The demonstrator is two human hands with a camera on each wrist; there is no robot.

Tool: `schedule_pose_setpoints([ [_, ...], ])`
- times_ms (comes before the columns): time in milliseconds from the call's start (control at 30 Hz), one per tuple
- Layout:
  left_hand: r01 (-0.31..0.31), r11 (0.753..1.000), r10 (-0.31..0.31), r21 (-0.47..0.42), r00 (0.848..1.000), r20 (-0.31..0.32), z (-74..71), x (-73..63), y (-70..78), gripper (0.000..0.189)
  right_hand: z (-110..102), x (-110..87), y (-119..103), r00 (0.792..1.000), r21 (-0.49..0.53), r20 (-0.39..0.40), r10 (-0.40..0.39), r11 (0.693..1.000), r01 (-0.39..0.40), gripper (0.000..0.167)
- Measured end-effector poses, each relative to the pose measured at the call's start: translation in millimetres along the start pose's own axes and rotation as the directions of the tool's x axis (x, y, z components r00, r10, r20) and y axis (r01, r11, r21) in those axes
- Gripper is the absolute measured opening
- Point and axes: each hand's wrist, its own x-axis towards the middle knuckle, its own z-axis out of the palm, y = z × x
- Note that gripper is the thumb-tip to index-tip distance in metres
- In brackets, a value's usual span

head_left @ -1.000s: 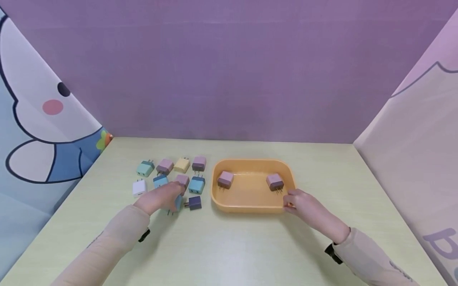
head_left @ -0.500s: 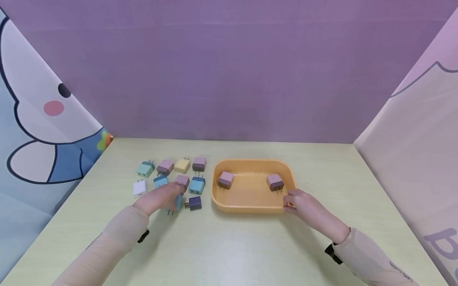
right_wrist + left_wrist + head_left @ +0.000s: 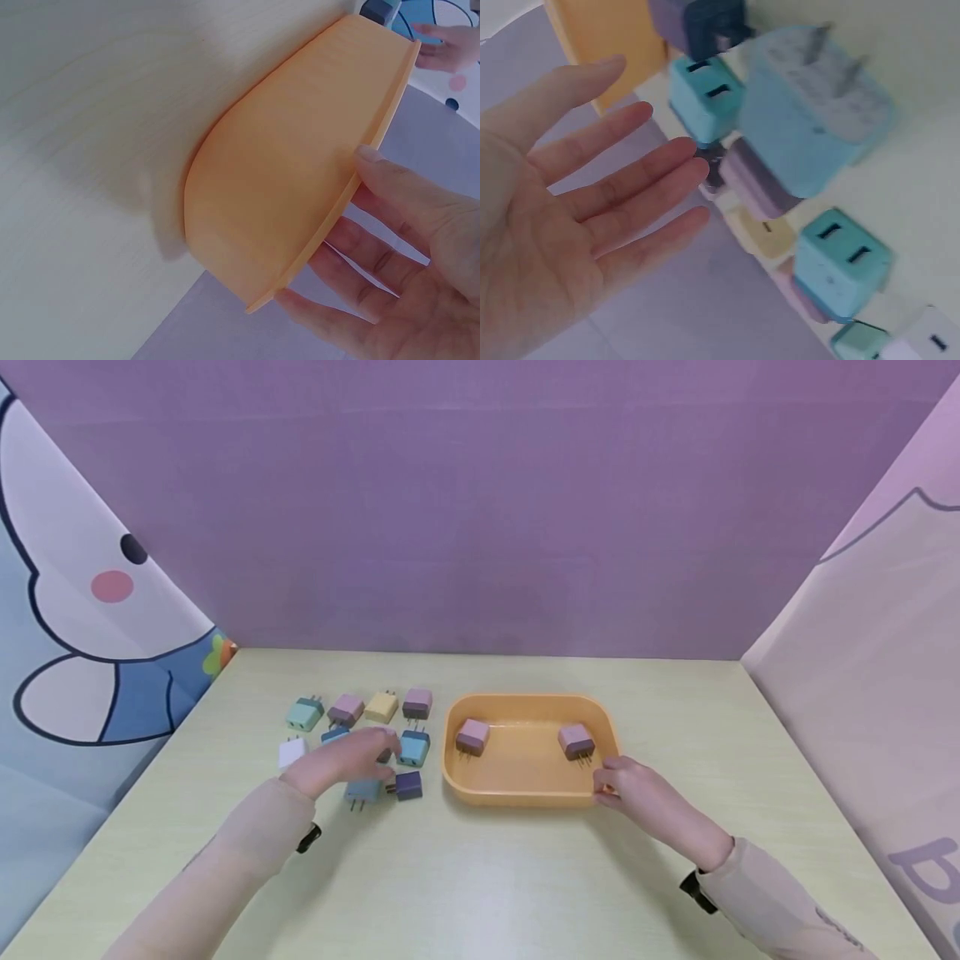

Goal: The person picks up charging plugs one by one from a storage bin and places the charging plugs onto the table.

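My left hand [image 3: 341, 762] is over the group of plug chargers on the left, fingers apart and nothing in its palm. In the left wrist view its fingertips [image 3: 681, 148] extend past a pale blue charger [image 3: 802, 112], a turquoise one [image 3: 705, 97] and a dark navy one [image 3: 699, 26]. Below it in the head view lies the pale blue charger [image 3: 363, 792], prongs toward me. My right hand [image 3: 637, 789] holds the near right corner of an orange tray [image 3: 525, 777], thumb on the rim. Inside sit two purple chargers, one left [image 3: 472, 737], one right [image 3: 577, 742].
Behind the left hand are a mint charger [image 3: 303, 714], a yellow one [image 3: 381, 707] and a purple one [image 3: 417, 703]. A white charger [image 3: 292, 752] is partly covered by the hand. A purple cloth wall [image 3: 480, 527] closes off the table's back edge.
My left hand has moved slightly right and come off the pale blue charger, which now shows more fully; its fingers have spread. My right hand and the tray have stayed put.
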Motion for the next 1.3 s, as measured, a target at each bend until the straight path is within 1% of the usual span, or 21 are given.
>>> schedule_pose_setpoints([
  [133,0.019,1.000,-0.019,0.005,1.000,0.022,-10.2,6.9,12.9,0.032,-0.1,0.4,0.1,1.000,-0.002,-0.003,0.000,1.000,0.000,0.015],
  [200,0.013,1.000,-0.013,-0.006,0.999,0.029,-14.1,10.8,18.9,0.033,-0.1,0.4,0.1,1.000,-0.001,-0.005,0.000,1.000,0.000,0.014],
  [300,-0.011,1.000,0.011,0.003,0.999,0.038,-18.5,17.9,26.8,0.033,0.2,0.3,0.2,1.000,0.000,-0.006,0.002,1.000,-0.002,0.015],
  [500,-0.057,0.996,0.056,0.068,0.998,0.030,-27.6,34.3,46.7,0.031,0.3,0.0,0.0,1.000,0.004,-0.004,0.007,1.000,-0.007,0.015],
  [633,-0.109,0.989,0.108,0.096,0.994,0.019,-33.5,45.6,59.9,0.029,0.0,0.0,-0.2,1.000,0.005,-0.003,0.007,1.000,-0.007,0.015],
  [733,-0.137,0.987,0.135,0.081,0.990,0.029,-36.2,54.9,68.1,0.030,0.4,0.3,-0.1,1.000,0.008,-0.007,0.003,1.000,-0.003,0.015],
  [833,-0.141,0.988,0.138,0.064,0.989,0.056,-37.9,63.5,75.5,0.030,0.9,0.2,0.1,1.000,0.010,-0.007,0.001,1.000,-0.001,0.015],
  [933,-0.135,0.989,0.130,0.066,0.989,0.077,-39.9,69.8,82.7,0.031,1.2,0.0,0.2,1.000,0.011,-0.006,0.000,1.000,0.000,0.014],
  [1067,-0.146,0.987,0.140,0.074,0.987,0.083,-43.3,77.0,92.3,0.033,1.3,-0.2,0.3,1.000,0.011,-0.006,0.005,1.000,-0.005,0.014],
  [1133,-0.161,0.985,0.155,0.068,0.984,0.086,-44.7,80.3,96.8,0.034,1.3,-0.2,0.4,1.000,0.012,-0.004,0.010,1.000,-0.010,0.014],
  [1300,-0.185,0.979,0.178,0.082,0.981,0.081,-45.0,89.1,108.4,0.034,0.4,-0.1,0.1,1.000,0.010,-0.002,0.014,1.000,-0.014,0.014],
])
